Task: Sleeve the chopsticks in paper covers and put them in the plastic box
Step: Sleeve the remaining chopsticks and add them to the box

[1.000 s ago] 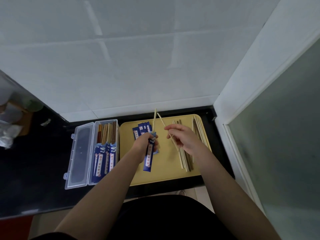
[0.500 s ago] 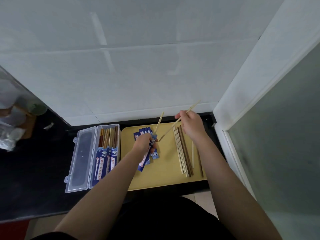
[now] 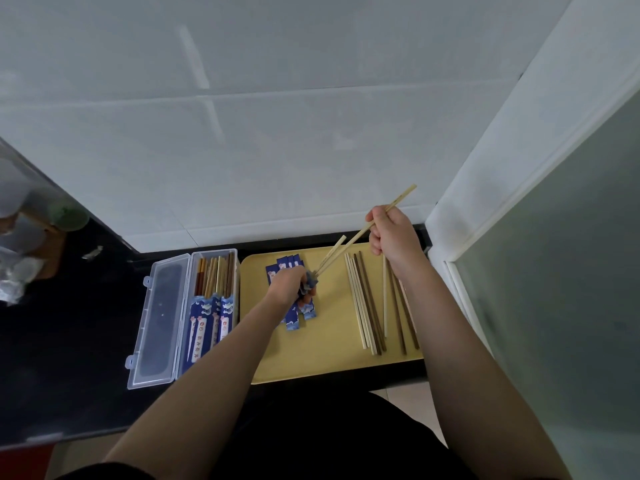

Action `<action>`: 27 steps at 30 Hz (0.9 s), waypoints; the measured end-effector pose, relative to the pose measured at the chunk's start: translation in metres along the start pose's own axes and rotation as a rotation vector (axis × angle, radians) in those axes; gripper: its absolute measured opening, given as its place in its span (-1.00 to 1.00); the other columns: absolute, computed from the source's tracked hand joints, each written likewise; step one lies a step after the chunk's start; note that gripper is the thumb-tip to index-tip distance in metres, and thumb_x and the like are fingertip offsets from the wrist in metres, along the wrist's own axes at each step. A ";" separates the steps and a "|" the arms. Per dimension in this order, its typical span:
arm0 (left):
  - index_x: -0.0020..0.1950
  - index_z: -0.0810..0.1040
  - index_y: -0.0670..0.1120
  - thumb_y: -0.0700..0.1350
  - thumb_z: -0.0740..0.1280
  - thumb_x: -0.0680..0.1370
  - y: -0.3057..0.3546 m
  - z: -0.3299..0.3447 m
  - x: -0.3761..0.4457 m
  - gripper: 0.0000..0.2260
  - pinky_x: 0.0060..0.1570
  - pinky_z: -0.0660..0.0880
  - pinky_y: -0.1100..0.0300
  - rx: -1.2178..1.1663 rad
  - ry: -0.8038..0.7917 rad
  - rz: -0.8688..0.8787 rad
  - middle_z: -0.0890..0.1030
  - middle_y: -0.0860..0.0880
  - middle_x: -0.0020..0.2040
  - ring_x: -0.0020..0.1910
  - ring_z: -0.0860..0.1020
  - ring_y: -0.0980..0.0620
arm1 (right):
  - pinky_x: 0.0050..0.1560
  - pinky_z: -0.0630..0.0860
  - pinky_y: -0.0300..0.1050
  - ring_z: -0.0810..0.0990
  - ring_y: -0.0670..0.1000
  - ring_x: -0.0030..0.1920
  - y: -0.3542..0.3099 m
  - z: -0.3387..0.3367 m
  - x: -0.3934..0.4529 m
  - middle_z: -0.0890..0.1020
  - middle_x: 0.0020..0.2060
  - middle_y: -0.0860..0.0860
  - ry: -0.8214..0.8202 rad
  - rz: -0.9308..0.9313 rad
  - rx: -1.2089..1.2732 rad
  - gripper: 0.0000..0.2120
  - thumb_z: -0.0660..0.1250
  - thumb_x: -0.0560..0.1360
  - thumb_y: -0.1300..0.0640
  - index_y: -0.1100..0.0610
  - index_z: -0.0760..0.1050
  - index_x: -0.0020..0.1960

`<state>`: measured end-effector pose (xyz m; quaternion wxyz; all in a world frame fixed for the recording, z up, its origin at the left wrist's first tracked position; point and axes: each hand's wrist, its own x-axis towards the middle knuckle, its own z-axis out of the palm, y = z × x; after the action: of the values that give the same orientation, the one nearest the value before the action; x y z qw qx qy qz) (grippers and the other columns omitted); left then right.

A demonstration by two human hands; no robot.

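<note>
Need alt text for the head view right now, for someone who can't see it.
Over a yellow tray, the right hand slides a pale chopstick into a blue sleeve held by the left hand. Loose chopsticks lie on the tray's right; an open plastic box of sleeved pairs sits left.

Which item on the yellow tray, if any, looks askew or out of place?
One pale chopstick lies apart from the tidy row of loose chopsticks, mixed among darker ones near the right edge of the yellow tray. Otherwise nothing looks spilled or damaged.
</note>
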<state>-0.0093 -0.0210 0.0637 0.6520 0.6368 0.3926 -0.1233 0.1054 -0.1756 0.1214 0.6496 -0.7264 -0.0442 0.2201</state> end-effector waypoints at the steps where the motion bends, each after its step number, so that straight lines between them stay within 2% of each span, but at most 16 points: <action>1: -0.35 0.42 -0.22 -0.38 0.06 0.51 0.001 0.000 0.000 -0.72 -0.47 0.31 0.17 0.003 -0.003 -0.001 0.45 -0.19 -0.38 -0.52 0.35 -0.03 | -0.41 0.29 -0.18 0.29 -0.06 -0.45 -0.001 0.000 0.000 0.35 -0.43 -0.06 -0.010 -0.005 -0.022 -0.77 0.11 0.71 0.13 0.15 0.46 -0.05; 5: -0.37 0.40 -0.20 -0.35 0.07 0.52 0.012 0.001 0.002 -0.72 -0.43 0.28 0.16 0.065 -0.028 0.006 0.41 -0.17 -0.35 -0.46 0.31 -0.03 | -0.33 0.54 -0.20 0.52 -0.04 -0.41 0.002 0.005 -0.001 0.57 -0.32 0.03 -0.113 0.012 -0.236 -0.76 0.16 0.69 0.11 0.17 0.59 0.07; 7: -0.36 0.41 -0.20 -0.32 0.08 0.52 0.018 0.001 0.002 -0.73 -0.44 0.27 0.17 0.072 -0.048 0.021 0.41 -0.18 -0.33 -0.47 0.30 -0.03 | -0.31 0.57 -0.17 0.58 -0.04 -0.38 0.008 0.012 0.000 0.65 -0.24 0.08 -0.186 0.078 -0.264 -0.78 0.20 0.68 0.12 0.18 0.61 0.05; 9: -0.33 0.43 -0.21 -0.28 0.10 0.54 0.020 0.001 0.002 -0.74 -0.48 0.29 0.20 0.093 -0.086 0.080 0.42 -0.17 -0.36 -0.51 0.32 -0.01 | -0.33 0.55 -0.17 0.57 -0.05 -0.38 0.016 0.021 0.001 0.64 -0.23 0.08 -0.240 0.129 -0.270 -0.78 0.22 0.68 0.12 0.16 0.63 0.02; 12: -0.29 0.44 -0.20 -0.23 0.11 0.57 0.023 -0.004 -0.002 -0.75 -0.55 0.29 0.27 0.127 -0.135 0.139 0.41 -0.09 -0.48 -0.58 0.32 0.06 | -0.32 0.48 -0.18 0.50 -0.06 -0.35 0.025 0.034 0.002 0.53 -0.25 0.05 -0.318 0.182 -0.257 -0.74 0.20 0.69 0.10 0.13 0.66 0.12; 16: -0.31 0.37 -0.15 -0.20 0.08 0.59 0.024 -0.012 -0.001 -0.73 -0.55 0.29 0.34 0.186 -0.156 0.186 0.42 -0.02 -0.51 -0.60 0.32 0.11 | -0.28 0.45 -0.17 0.42 -0.02 -0.26 0.029 0.049 -0.001 0.49 -0.14 0.12 -0.404 0.273 -0.152 -0.72 0.20 0.69 0.02 0.04 0.67 0.17; 22: -0.20 0.37 -0.14 -0.25 0.10 0.63 0.024 -0.034 -0.007 -0.79 -0.50 0.36 0.34 0.179 -0.160 0.229 0.48 -0.06 -0.37 -0.54 0.41 0.13 | -0.24 0.46 -0.17 0.44 -0.01 -0.20 0.031 0.071 0.006 0.53 -0.10 0.07 -0.408 0.297 -0.100 -0.72 0.20 0.68 -0.02 0.01 0.66 0.19; 25: -0.06 0.46 -0.11 -0.17 0.21 0.65 0.015 -0.046 -0.005 -0.89 -0.35 0.51 0.28 0.167 -0.132 0.252 0.60 -0.08 -0.27 -0.38 0.56 0.05 | -0.10 0.57 -0.06 0.57 0.02 -0.15 0.039 0.088 0.006 0.61 -0.08 0.07 -0.358 0.317 -0.098 -0.75 0.25 0.66 -0.06 0.01 0.64 0.16; 27: -0.01 0.54 -0.12 -0.11 0.28 0.63 0.001 -0.061 0.000 -0.90 -0.22 0.60 0.16 0.104 -0.044 0.219 0.66 -0.11 -0.19 -0.28 0.64 0.00 | -0.05 0.59 -0.02 0.63 0.02 -0.17 0.049 0.105 0.005 0.66 -0.13 0.06 -0.334 0.347 -0.109 -0.72 0.32 0.62 -0.09 0.09 0.62 0.14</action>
<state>-0.0304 0.0358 0.0713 0.6360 0.7060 0.2996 -0.0855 0.0598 -0.0838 0.0670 0.5455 -0.7107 -0.0373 0.4426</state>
